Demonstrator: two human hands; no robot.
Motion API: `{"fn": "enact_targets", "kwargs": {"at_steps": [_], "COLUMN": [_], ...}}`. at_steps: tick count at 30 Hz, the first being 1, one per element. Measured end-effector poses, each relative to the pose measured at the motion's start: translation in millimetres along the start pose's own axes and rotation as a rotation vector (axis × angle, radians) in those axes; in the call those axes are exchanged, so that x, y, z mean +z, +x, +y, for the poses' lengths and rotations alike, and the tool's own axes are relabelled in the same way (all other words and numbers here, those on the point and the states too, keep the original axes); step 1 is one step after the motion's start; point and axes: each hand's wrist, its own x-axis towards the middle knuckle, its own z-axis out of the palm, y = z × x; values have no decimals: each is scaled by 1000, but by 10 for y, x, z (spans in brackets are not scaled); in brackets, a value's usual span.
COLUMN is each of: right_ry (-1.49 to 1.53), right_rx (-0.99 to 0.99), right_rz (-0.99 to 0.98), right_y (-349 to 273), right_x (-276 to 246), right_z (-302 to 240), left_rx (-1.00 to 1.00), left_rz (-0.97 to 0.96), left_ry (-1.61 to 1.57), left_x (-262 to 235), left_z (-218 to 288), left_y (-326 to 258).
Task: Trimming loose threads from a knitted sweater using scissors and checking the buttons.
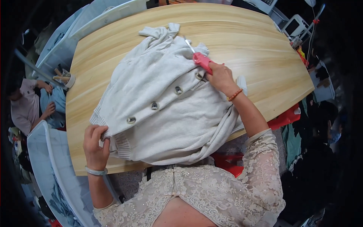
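A white knitted cardigan point(147, 87) with several dark, light-rimmed buttons point(154, 106) lies spread on the wooden table, its lower part hanging over the near edge against me. My left hand point(96, 142) pinches the ribbed hem at the cardigan's lower left corner, thumb and fingers closed on the cloth. In my right hand point(221, 77) is a pair of pink-handled scissors point(202, 61), the metal blade pointing away and to the left over the upper part of the knit. That hand rests by the top end of the button band. My fingers partly hide the handle.
The pale wooden table point(261, 49) curves round the garment. White plastic bins point(106, 19) line its far left, and another bin point(53, 162) stands at the near left. A small pot of tools point(68, 80) sits at the left edge. Beyond it, a person point(26, 102) handles blue cloth.
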Motion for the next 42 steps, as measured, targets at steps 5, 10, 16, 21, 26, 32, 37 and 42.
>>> {"fn": "enact_targets", "kwargs": {"at_steps": [5,10,16,21,26,32,37,42], "right_ry": [59,-174,73,330,304,216,273,406], "right_rx": [-60,-19,-73,-321,-551,-603,-562,-460], "right_rz": [327,20,131,-116,-416,-586,-633,-503], "right_y": [-137,-778,-1335,-1463,-1445,-1330,-1322,-1508], "right_x": [-443,-787,-756,-915,-804,-718,-713,-872], "right_z": [415,678,268,-341,-650,-1063,-945,-661], "left_rx": [53,53,104,67,-57,-106,-99,191], "left_rz": [-87,-278,-192,-203,-235,-245,-213,24], "left_ry": [-167,-145,-73,-175,-449,-555,-548,-186], "left_x": [-13,272,435,477,422,439,495,730], "left_z": [251,247,218,154,59,-51,25,546], "left_y": [-4,-137,-209,-249,-264,-330,-359,-147]}}
